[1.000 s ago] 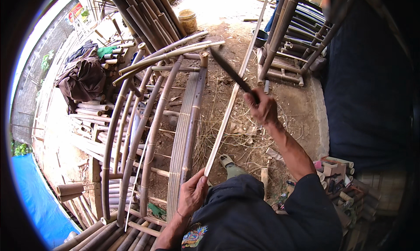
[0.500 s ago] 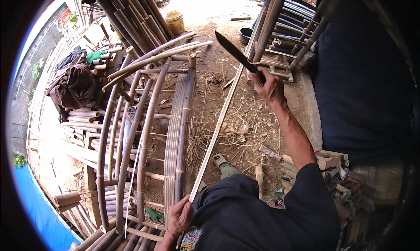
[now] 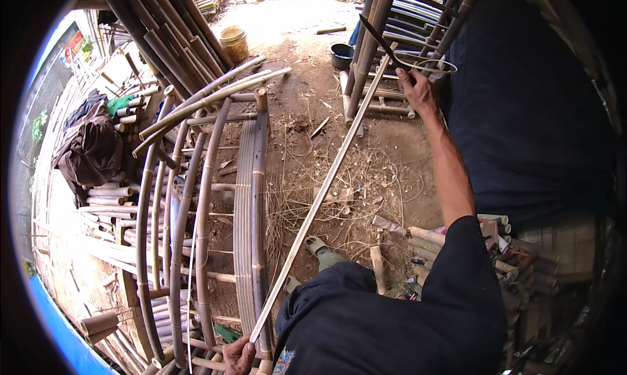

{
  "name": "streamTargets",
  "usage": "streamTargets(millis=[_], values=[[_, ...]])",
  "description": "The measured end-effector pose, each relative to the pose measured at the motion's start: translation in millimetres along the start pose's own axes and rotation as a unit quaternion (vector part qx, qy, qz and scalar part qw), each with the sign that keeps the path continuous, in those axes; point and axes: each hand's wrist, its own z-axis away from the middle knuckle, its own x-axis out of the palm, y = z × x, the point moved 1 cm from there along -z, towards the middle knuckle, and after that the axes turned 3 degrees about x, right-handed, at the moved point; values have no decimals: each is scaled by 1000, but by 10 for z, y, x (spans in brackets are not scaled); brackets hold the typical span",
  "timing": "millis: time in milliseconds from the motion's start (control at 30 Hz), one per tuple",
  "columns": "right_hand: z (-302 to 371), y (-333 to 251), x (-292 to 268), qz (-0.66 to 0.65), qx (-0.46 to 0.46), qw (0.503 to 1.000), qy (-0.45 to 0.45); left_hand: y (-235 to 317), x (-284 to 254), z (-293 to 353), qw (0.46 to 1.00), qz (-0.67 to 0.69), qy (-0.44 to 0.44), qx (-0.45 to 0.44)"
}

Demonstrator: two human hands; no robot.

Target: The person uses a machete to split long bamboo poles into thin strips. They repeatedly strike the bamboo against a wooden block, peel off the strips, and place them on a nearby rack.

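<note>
A long pale bamboo strip [image 3: 321, 195] slants from the lower middle up toward the far right. Its near end is pinched between the thumb and fingers of my left hand [image 3: 240, 357], at the lower edge. My right hand [image 3: 421, 93], arm stretched out, grips the handle of a machete [image 3: 377, 32]; its dark blade points up and left at the strip's far end. From beside the blade a thin pale shaving [image 3: 436, 66] curls in a loop to the right. To the left of the strip stands a bamboo frame [image 3: 260, 179] with a panel of narrow slats [image 3: 244, 231].
Loose shavings [image 3: 333, 185] litter the dirt floor. Bamboo poles [image 3: 173, 22] lean at the back left beside a yellowish bucket [image 3: 234, 43]. A dark basin [image 3: 341, 55] sits near another bamboo frame [image 3: 385, 81]. Offcuts [image 3: 428, 244] lie to the right, below a dark cloth [image 3: 529, 133].
My right hand and the machete have moved farther out along the strip, and a curled shaving now shows by the blade. My left hand has drawn down and left with the near end.
</note>
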Motion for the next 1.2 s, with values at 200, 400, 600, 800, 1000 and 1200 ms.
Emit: streamTargets(millis=[200,400,600,800,1000,1200], values=[[-440,844,-357,-302,336,884,120,-528,-238,472,982,-98,20,162],[476,-23,72,-487,215,845,-45,237,-168,-587,983,-142,114,36],[2109,-1280,864,-535,255,716,-367,1410,-651,-1883,895,-55,365,250],[2994,-2341,903,-652,240,537,-478,1973,-523,-2363,945,132,232,188],[2851,-2826,1284,-711,380,541,-238,1210,545,-2376,925,190,273,183],[2656,-2343,1576,-661,337,621,-253,1044,613,-1661,975,-124,85,162]])
